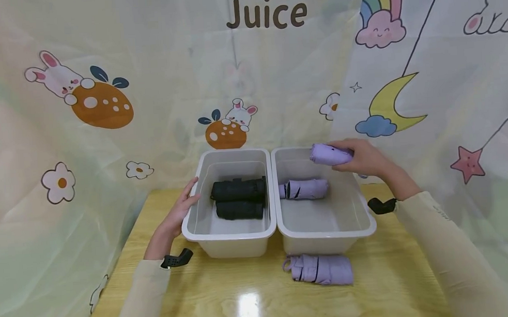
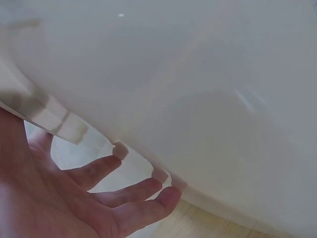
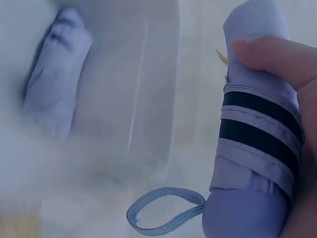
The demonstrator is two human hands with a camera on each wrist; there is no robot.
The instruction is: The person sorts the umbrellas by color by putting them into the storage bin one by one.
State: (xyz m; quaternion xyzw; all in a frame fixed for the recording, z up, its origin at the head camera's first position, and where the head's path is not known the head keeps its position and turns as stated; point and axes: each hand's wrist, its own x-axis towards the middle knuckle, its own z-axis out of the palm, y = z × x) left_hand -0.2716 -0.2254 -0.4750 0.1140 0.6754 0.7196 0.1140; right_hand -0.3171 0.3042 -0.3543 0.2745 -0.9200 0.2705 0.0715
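My right hand (image 1: 360, 158) grips a folded purple umbrella (image 1: 330, 154) above the back right rim of the right bin (image 1: 328, 235). In the right wrist view, this umbrella (image 3: 255, 163) shows dark bands and a wrist loop (image 3: 163, 210), with the thumb across it. A second purple umbrella (image 1: 306, 189) lies inside the right bin. Two black folded umbrellas (image 1: 238, 191) lie side by side in the left bin (image 1: 230, 237). My left hand (image 1: 180, 209) is at that bin's left side; in the left wrist view its spread fingertips (image 2: 168, 196) touch the outer wall (image 2: 213, 134).
Another folded purple umbrella (image 1: 324, 269) lies on the wooden table (image 1: 201, 297) in front of the right bin. The two bins stand side by side, rims nearly touching. A printed cloth (image 1: 167, 96) hangs right behind them and along the sides.
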